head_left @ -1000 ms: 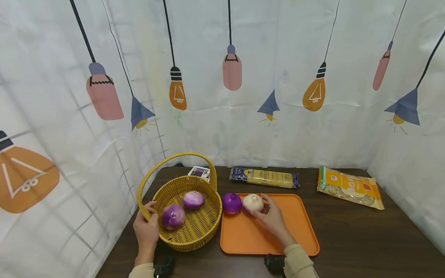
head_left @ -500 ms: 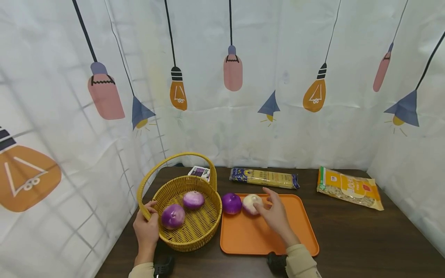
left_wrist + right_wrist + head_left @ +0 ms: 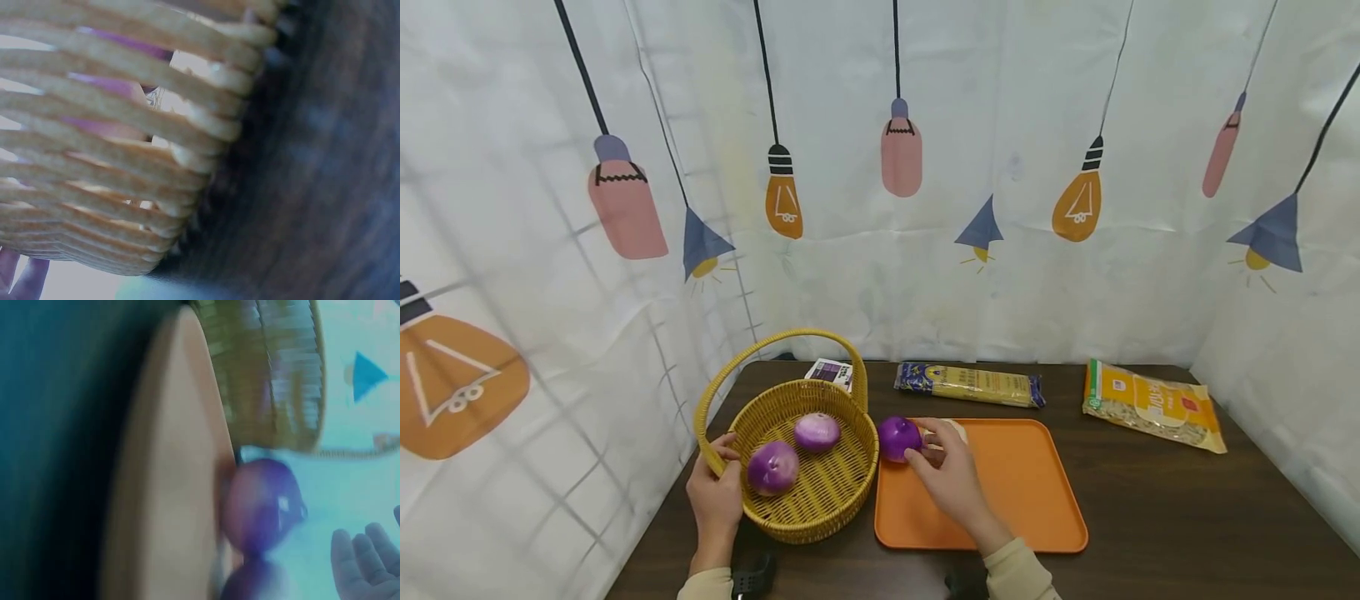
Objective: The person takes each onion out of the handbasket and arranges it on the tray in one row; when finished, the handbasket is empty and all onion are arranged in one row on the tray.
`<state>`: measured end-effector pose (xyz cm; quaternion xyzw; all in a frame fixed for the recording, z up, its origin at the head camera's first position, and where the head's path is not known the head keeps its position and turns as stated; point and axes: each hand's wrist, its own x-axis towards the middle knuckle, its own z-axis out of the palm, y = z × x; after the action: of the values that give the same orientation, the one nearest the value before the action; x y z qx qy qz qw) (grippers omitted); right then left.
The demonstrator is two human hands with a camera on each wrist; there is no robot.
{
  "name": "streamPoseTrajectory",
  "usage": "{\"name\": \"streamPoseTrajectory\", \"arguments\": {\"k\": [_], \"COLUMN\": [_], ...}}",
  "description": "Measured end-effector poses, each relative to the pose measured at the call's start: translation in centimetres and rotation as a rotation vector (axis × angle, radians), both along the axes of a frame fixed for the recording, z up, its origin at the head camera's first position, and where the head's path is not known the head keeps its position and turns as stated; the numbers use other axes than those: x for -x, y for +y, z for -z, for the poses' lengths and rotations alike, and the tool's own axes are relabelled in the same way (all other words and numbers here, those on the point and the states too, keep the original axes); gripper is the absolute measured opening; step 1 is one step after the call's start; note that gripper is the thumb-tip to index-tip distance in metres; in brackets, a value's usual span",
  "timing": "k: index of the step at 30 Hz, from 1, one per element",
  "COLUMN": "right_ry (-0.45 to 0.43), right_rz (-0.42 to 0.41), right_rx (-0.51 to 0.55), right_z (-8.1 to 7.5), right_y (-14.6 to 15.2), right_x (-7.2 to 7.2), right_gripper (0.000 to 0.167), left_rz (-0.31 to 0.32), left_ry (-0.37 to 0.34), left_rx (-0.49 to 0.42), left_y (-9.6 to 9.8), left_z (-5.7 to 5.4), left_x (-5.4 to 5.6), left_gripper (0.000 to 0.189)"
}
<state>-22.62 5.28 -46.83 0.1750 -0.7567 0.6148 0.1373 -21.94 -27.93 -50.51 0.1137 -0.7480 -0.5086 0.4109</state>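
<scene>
A yellow woven basket (image 3: 808,525) stands on the table with two purple-and-white onions, one at the left (image 3: 773,468) and one farther back (image 3: 817,432). My left hand (image 3: 715,492) grips its handle (image 3: 715,454) low on the left side. On the orange tray (image 3: 1015,492), a deep purple onion (image 3: 897,439) lies at the back left corner. Beside it a pale onion (image 3: 958,428) is mostly hidden by my right hand (image 3: 951,479), which hovers with thumb and fingers spread near the purple onion. The right wrist view shows its fingers (image 3: 365,559) apart from the onions.
Behind the tray lies a long blue-and-yellow packet (image 3: 970,384). A yellow bag (image 3: 1153,406) lies at the back right. A small white-and-purple box (image 3: 830,372) is partly behind the basket. A printed curtain (image 3: 1037,292) hangs behind the dark table (image 3: 1157,517).
My right hand has let go of the pale onion and moved left, over it, to the deep purple onion. The left hand has stayed on the basket handle.
</scene>
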Motion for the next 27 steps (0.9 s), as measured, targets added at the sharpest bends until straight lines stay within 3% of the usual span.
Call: {"name": "streamPoseTrajectory", "arguments": {"k": [5,10,18,23,27], "right_ry": [0.047,0.058,0.028,0.054,-0.028], "right_rz": [-0.087,-0.118,-0.2,-0.236,-0.282], "right_rx": [0.019,0.018,0.008,-0.015,0.026], "right_z": [0.1,-0.1,-3.4,-3.8,-2.8], "right_y": [-1.7,-3.1,-5.1,-6.8,-8.4], "right_x": [-1.0,-1.9,-4.0,-3.6,-2.5], "right_gripper": [0.039,0.038,0.036,0.035,0.036], "left_rz": [-0.014,-0.036,-0.045,-0.05,-0.064], "left_ry": [-0.019,-0.058,-0.048,-0.053,-0.075], "left_rx": [0.002,-0.001,0.013,0.019,0.022], "left_y": [0.0,-0.1,-0.1,-0.1,0.0], "left_z": [0.0,0.2,0.3,0.0,-0.2], "left_x": [0.1,0.0,0.1,0.0,-0.2], "left_gripper": [0.011,0.013,0.009,0.008,0.011]}}
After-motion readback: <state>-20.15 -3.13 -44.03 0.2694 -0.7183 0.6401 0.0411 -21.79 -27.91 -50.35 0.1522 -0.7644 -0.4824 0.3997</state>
